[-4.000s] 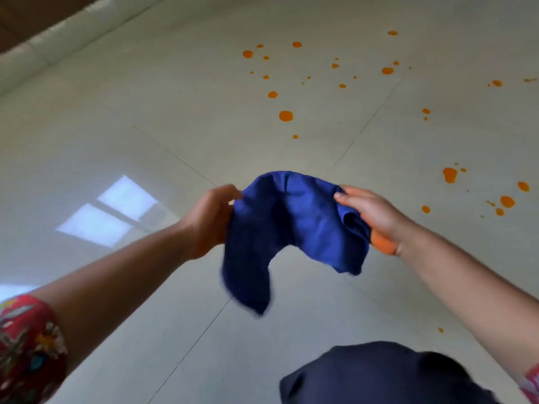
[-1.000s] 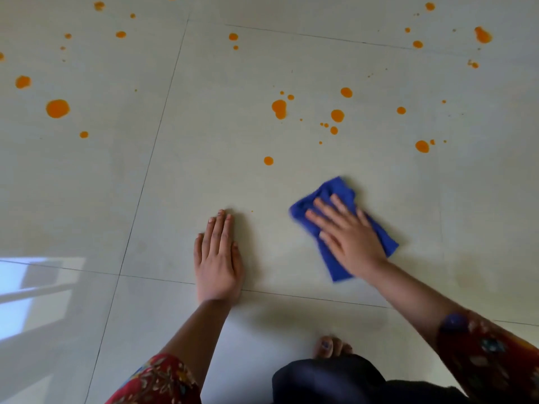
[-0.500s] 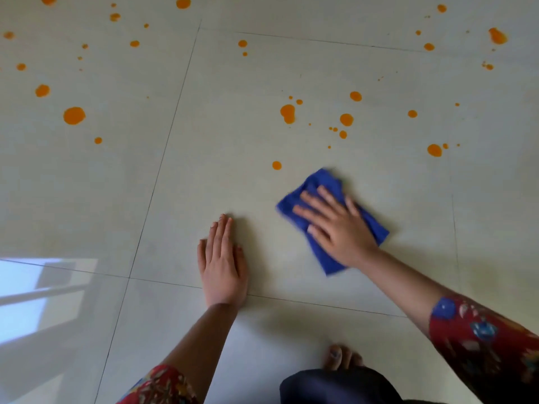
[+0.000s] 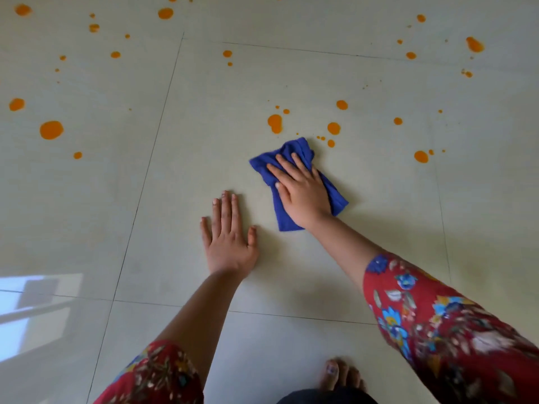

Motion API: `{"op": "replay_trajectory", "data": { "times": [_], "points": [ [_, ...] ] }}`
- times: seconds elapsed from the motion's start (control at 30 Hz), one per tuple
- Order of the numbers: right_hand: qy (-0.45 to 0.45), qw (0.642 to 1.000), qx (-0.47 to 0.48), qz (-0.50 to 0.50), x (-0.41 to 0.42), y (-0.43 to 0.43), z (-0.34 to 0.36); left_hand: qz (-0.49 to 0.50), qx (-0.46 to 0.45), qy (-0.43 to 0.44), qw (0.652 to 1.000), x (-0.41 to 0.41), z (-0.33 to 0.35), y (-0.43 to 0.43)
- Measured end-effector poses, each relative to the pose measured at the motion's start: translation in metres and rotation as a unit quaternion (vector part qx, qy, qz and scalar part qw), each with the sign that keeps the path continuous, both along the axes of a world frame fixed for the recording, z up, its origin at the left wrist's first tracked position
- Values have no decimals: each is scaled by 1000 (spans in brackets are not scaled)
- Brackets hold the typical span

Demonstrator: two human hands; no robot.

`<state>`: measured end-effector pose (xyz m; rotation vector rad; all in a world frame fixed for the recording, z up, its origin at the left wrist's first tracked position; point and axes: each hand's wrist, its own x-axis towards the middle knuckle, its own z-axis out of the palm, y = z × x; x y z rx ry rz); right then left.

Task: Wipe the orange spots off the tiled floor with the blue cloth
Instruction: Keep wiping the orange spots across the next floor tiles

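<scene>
Right hand (image 4: 300,191) flat, fingers spread, pressing the blue cloth (image 4: 294,182) on the tiled floor (image 4: 189,147). Left hand (image 4: 227,240) flat, fingers straight, at cloth's 7 o'clock. Nearest orange spots (image 4: 331,143) lie at cloth's 1 o'clock, just beside it.

The person wears red floral sleeves (image 4: 437,325) and a dark garment (image 4: 326,399).

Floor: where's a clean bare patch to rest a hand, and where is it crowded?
Bare tiled floor lies left of the left hand up to the seam, and right of the blue cloth under the right hand. Beyond the cloth and at far left, orange spots crowd it.
</scene>
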<state>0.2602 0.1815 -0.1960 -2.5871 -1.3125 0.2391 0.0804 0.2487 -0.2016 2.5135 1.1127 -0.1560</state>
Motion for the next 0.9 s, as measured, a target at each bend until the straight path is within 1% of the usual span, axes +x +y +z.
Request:
{"op": "replay_trajectory", "data": {
  "times": [0.03,0.1,0.17,0.2,0.23,0.33,0.37,0.4,0.43,0.5,0.57,0.63,0.7,0.77,0.83,0.9],
  "points": [
    [0,1000,0,13,-8,11,0,-1,-3,2,1000,1,0,0],
    [3,995,5,102,-27,9,-3,-3,-21,5,1000,-1,1,3],
    [-11,985,0,173,-36,-20,-7,-16,-43,11,999,-2,-1,8],
    [-19,984,-3,179,-32,-37,-8,-21,-47,13,999,-2,-1,10],
    [-22,987,-1,157,-23,-49,-7,-25,-45,13,999,-3,-1,10],
    [-19,1000,6,14,12,-45,-2,-27,-32,19,999,-1,0,9],
    [-17,1000,0,-15,16,-34,0,-26,-33,22,999,-1,0,8],
    [-16,1000,-4,-23,14,-20,1,-26,-36,25,999,-1,0,9],
    [-13,1000,-5,-11,5,-12,0,-25,-41,27,998,-1,1,9],
    [-27,997,-2,67,-27,-17,-7,-22,-55,26,998,-1,4,10],
    [-41,988,-10,151,-56,-56,-11,-28,-69,32,997,0,6,13],
    [-49,984,-21,169,-55,-103,-16,-32,-74,37,996,0,6,14],
    [-56,991,-44,113,-28,-136,-12,-33,-72,40,996,1,7,13],
    [-48,996,-63,33,3,-143,-6,-28,-75,47,996,1,8,13],
    [-42,996,-66,-46,23,-126,-1,-20,-78,47,996,5,10,9],
    [-38,993,-59,-97,25,-96,-1,1,-83,34,996,10,15,4]
  ]
}}
